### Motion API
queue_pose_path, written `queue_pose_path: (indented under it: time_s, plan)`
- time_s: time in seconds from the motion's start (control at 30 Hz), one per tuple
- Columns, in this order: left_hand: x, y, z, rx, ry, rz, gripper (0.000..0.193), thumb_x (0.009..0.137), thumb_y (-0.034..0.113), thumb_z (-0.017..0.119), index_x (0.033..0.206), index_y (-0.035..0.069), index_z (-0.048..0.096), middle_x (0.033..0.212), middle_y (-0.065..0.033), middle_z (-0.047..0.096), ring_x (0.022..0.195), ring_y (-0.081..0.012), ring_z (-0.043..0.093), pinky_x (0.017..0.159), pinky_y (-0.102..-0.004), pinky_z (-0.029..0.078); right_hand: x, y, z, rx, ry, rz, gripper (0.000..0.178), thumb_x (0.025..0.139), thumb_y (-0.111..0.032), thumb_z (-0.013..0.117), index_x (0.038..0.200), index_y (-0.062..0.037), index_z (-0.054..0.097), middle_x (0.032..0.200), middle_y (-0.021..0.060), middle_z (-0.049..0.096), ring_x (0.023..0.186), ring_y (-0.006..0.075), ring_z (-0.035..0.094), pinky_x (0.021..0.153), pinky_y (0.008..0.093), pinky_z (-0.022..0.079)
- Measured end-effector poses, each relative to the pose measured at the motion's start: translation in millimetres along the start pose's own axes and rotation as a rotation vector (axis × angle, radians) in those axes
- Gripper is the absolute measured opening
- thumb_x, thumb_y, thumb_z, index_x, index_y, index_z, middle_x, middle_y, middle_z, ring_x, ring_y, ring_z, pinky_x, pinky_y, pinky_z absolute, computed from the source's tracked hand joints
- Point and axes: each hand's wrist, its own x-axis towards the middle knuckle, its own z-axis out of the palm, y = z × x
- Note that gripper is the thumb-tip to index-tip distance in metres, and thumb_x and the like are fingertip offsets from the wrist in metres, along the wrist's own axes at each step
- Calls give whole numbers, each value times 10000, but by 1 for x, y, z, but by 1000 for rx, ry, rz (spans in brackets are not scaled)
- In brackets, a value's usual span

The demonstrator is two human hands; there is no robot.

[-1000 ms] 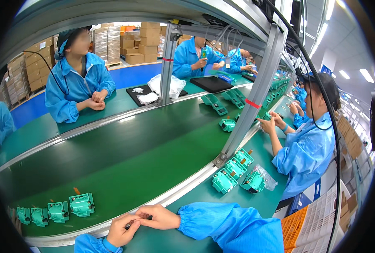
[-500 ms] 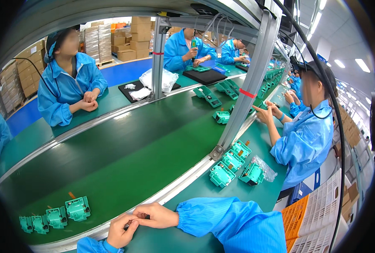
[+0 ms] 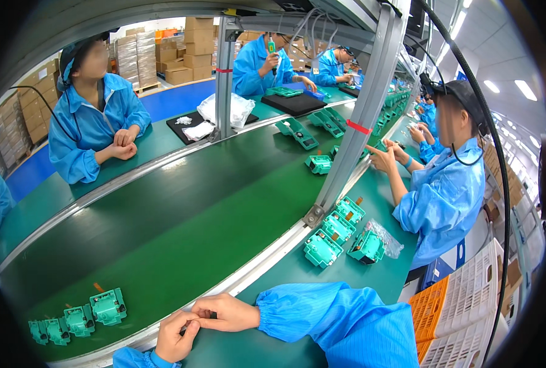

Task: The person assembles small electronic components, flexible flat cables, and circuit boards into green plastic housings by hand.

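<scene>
My left hand [image 3: 176, 336] and my right hand [image 3: 226, 311] meet fingertip to fingertip over the near edge of the green worktop [image 3: 260, 343]. Both have bent fingers pressed together, with the right fingers lying against the left thumb and forefinger. No object shows between them, though the overlapping fingers hide the tips. Left of my hands, a row of several green plastic housings sits on the belt [image 3: 162, 245], and the largest housing [image 3: 108, 306] is nearest to them. Beyond my right sleeve, more green housings [image 3: 322, 248] stand on the worktop.
A metal post [image 3: 365, 110] rises at the belt's near edge. A clear plastic bag [image 3: 384, 239] lies by the right-hand housings. One co-worker [image 3: 447, 178] sits at right, another [image 3: 98, 110] across the belt. Orange and white crates [image 3: 463, 294] stand at lower right.
The whole view has shifted slightly. My hands keep the same pose. Across the belt, a co-worker has lifted a green-handled screwdriver higher above a housing.
</scene>
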Motion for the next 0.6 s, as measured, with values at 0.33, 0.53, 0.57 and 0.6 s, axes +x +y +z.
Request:
queue_pose_path:
  time_s: [0.33,0.53,0.57,0.6]
  plan:
    - [2,2,-1,0,-6,-9,109,802,111,559,807,4,578,671,-103,534,579,-191,506,524,-271,395,2,-2,-2,1,-8,-6,138,798,-132,584,848,-8,551,662,63,541,573,146,526,528,269,446]
    - [1,1,-1,-4,0,-24,109,806,111,555,812,5,579,677,-106,535,581,-193,512,524,-269,403,2,-1,-1,-1,-2,-4,138,795,-128,585,852,-6,551,665,65,544,577,150,530,530,270,449]
    - [0,1,-2,-1,-6,-28,106,806,109,556,814,6,579,678,-105,536,584,-193,515,524,-269,405,2,0,0,0,-4,-5,138,795,-128,585,852,-6,551,665,65,544,577,150,530,530,270,449]
    - [0,1,-3,1,-9,-33,104,805,107,557,816,6,579,679,-104,537,586,-193,519,524,-269,408,3,1,1,4,-7,-5,137,794,-125,585,854,-7,551,667,65,544,579,151,531,531,270,450]
